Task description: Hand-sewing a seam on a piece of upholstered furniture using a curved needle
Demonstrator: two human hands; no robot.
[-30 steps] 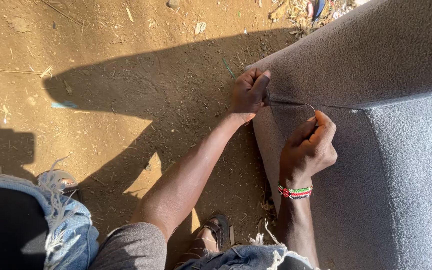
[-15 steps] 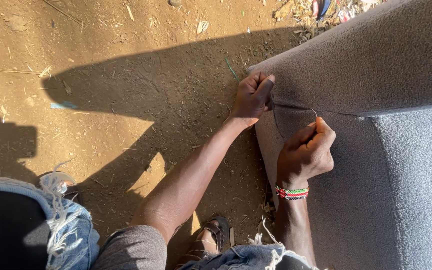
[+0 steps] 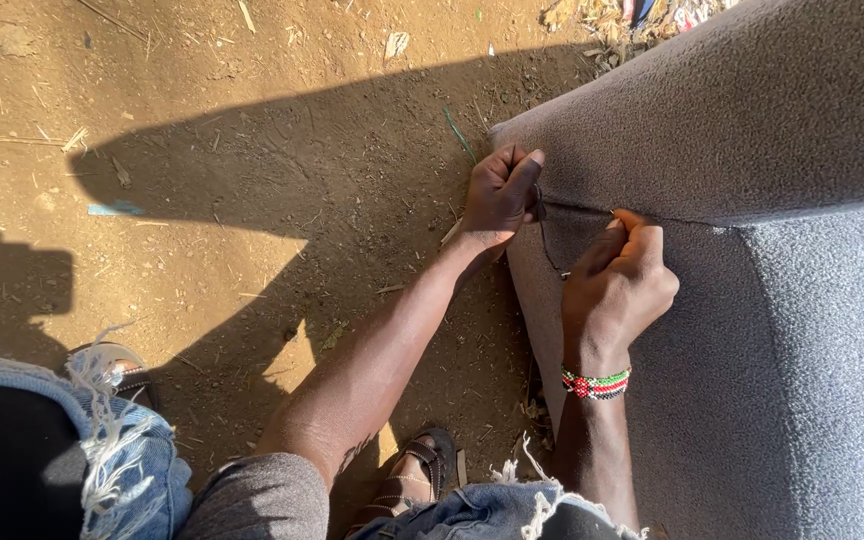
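A big piece of furniture covered in grey fabric fills the right side. My left hand is closed on the fabric at the corner edge, where a seam runs across. My right hand pinches at that seam just to the right, fingers closed on something small that I cannot make out. A thin dark thread loops between the two hands. A beaded bracelet in red, green and black sits on my right wrist.
Bare brown dirt ground with straw and scraps lies to the left, partly in shadow. My sandalled foot and frayed denim shorts are at the bottom. Litter lies at the top edge.
Both hands have stayed at the seam; my right hand has shifted slightly along it, closer to the fabric edge. The view has drifted a little.
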